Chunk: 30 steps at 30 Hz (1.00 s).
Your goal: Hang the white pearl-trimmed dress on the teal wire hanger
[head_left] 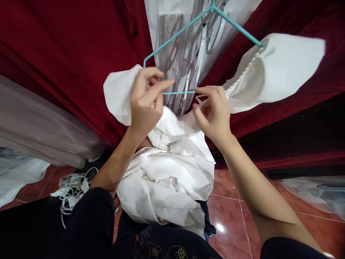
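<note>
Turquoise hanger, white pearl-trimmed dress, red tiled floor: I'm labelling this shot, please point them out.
Turquoise hanger (pixel 175 36), head view: a sloping bar.
White pearl-trimmed dress (pixel 175 169), head view: bunched lower fabric.
Red tiled floor (pixel 229 207), head view: a bare tile.

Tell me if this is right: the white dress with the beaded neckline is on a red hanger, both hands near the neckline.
Not red: the head view shows a turquoise hanger. The white dress with the beaded neckline is on it, left hand and right hand near the neckline.
</note>
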{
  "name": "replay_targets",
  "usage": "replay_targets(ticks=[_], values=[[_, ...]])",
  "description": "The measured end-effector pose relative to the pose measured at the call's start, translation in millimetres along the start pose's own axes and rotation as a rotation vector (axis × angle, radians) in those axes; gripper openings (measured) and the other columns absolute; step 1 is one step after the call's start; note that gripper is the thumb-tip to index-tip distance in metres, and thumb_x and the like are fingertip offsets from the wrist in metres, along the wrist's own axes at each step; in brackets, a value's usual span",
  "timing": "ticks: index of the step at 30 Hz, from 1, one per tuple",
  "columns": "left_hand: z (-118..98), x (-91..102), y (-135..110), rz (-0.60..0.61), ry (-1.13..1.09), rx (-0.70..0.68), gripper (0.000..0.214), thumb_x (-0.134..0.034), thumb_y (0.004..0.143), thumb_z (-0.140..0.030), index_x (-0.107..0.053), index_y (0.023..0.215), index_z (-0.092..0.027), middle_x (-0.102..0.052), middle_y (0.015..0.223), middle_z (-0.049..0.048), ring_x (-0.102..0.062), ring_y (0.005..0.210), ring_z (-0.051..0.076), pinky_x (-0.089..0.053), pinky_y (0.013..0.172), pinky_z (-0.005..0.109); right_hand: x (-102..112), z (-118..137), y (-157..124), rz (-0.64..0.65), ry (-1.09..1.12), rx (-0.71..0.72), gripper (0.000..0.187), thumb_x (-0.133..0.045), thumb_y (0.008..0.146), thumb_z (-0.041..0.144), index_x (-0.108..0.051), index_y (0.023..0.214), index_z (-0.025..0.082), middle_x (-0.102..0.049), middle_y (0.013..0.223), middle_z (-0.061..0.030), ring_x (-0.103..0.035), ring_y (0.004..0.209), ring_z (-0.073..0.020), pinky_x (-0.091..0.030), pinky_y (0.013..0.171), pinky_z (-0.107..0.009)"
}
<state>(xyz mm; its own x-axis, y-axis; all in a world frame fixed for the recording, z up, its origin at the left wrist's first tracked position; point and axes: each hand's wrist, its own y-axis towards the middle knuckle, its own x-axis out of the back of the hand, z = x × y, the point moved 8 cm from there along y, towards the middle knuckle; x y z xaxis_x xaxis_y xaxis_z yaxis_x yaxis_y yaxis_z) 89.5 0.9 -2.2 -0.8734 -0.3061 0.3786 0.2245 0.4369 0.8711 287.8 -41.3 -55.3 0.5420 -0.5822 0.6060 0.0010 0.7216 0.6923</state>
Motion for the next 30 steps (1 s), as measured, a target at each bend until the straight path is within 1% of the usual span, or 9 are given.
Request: replay_targets(ticks=[3, 6, 9, 12, 16, 18, 22, 26, 30], values=[[19.8, 25.2, 8.4, -0.191, 0.211, -0.088, 0.043, -0.081, 0.09, -0.022, -0.071, 0.13, -0.034, -0.061, 0.126, 0.0064, -0.055, 0.119, 0.028, -0.05, 0.106, 0.05, 1.3, -5.1, -1.2, -0.131, 0.014, -0.009, 0.032, -0.049, 0.101, 0.027, -0.062, 0.13, 0.029, -0.064, 0.128, -0.011, -0.068, 0.102, -0.0221, -0.058, 0.074, -0.036], [49.3, 27.8, 25.5, -0.073, 0.192, -0.131, 0.045, -0.081, 0.09, -0.023, -0.069, 0.131, -0.035, -0.07, 0.12, -0.0018, -0.06, 0.112, 0.022, -0.054, 0.102, 0.042, 1.7, -6.0, 3.3, -0.212, 0.045, -0.052, 0.025, -0.051, 0.104, 0.036, -0.068, 0.12, 0.028, -0.068, 0.116, -0.0089, -0.066, 0.091, -0.0201, -0.056, 0.072, -0.036], [66.2, 36.3, 40.0, 0.062, 0.138, -0.059, 0.037, -0.072, 0.093, -0.013, -0.077, 0.118, -0.038, -0.08, 0.11, -0.0063, -0.072, 0.103, 0.022, -0.058, 0.094, 0.041, 2.0, -8.4, 11.2, -0.234, 0.054, -0.102, 0.024, -0.055, 0.104, 0.046, -0.07, 0.102, 0.027, -0.069, 0.099, -0.006, -0.061, 0.079, -0.0177, -0.054, 0.071, -0.036], [68.3, 64.0, 44.8, 0.028, 0.164, 0.004, 0.04, -0.07, 0.089, -0.006, -0.08, 0.114, -0.035, -0.08, 0.112, -0.0056, -0.075, 0.106, 0.021, -0.061, 0.096, 0.042, 2.4, -11.0, 18.1, -0.213, 0.098, -0.118, 0.023, -0.061, 0.102, 0.046, -0.07, 0.093, 0.027, -0.068, 0.094, -0.0045, -0.057, 0.073, -0.016, -0.051, 0.069, -0.035], [94.7, 99.3, 32.6, -0.07, 0.265, 0.236, 0.026, -0.08, 0.088, -0.019, -0.077, 0.113, -0.024, -0.077, 0.099, -0.0026, -0.074, 0.095, 0.018, -0.062, 0.094, 0.041, 3.5, -11.2, 21.0, -0.21, 0.138, -0.11, 0.022, -0.063, 0.102, 0.042, -0.069, 0.091, 0.025, -0.064, 0.085, -0.0031, -0.054, 0.07, -0.0152, -0.047, 0.066, -0.033], [111.5, 96.8, 20.4, 0.029, 0.318, 0.378, 0.02, -0.086, 0.079, -0.023, -0.078, 0.098, -0.022, -0.075, 0.083, -0.0011, -0.071, 0.08, 0.02, -0.061, 0.082, 0.039, 3.0, -10.1, 21.6, -0.208, 0.141, -0.088, 0.022, -0.063, 0.102, 0.042, -0.069, 0.091, 0.025, -0.063, 0.082, -0.0026, -0.054, 0.071, -0.0153, -0.047, 0.067, -0.033], [116.0, 60.4, -12.1, 0.446, 0.267, 0.514, 0.012, -0.082, 0.076, -0.022, -0.078, 0.086, -0.016, -0.073, 0.07, 0.0004, -0.068, 0.067, 0.019, -0.051, 0.066, 0.032, 6.9, -15.4, 21.9, -0.256, 0.185, -0.091, 0.027, -0.067, 0.1, 0.048, -0.071, 0.088, 0.024, -0.065, 0.082, -0.0023, -0.051, 0.067, -0.0133, -0.042, 0.064, -0.031], [99.3, 60.6, -26.2, 0.448, 0.181, 0.525, 0.021, -0.066, 0.094, -0.031, -0.078, 0.102, -0.015, -0.075, 0.081, 0.0019, -0.067, 0.072, 0.017, -0.047, 0.065, 0.027, 8.4, -18.7, 21.2, -0.277, 0.268, -0.105, 0.03, -0.071, 0.098, 0.05, -0.074, 0.089, 0.022, -0.069, 0.086, -0.0023, -0.048, 0.064, -0.0107, -0.037, 0.062, -0.029], [81.0, 36.5, -41.6, 0.823, 0.232, 0.424, 0.016, -0.063, 0.095, -0.026, -0.075, 0.089, -0.018, -0.072, 0.076, 0.0013, -0.063, 0.067, 0.017, -0.043, 0.064, 0.029, 2.4, -4.2, 20.5, -0.304, 0.284, -0.049, 0.03, -0.07, 0.099, 0.048, -0.072, 0.088, 0.021, -0.067, 0.081, -0.0009, -0.047, 0.063, -0.0096, -0.036, 0.062, -0.029]])
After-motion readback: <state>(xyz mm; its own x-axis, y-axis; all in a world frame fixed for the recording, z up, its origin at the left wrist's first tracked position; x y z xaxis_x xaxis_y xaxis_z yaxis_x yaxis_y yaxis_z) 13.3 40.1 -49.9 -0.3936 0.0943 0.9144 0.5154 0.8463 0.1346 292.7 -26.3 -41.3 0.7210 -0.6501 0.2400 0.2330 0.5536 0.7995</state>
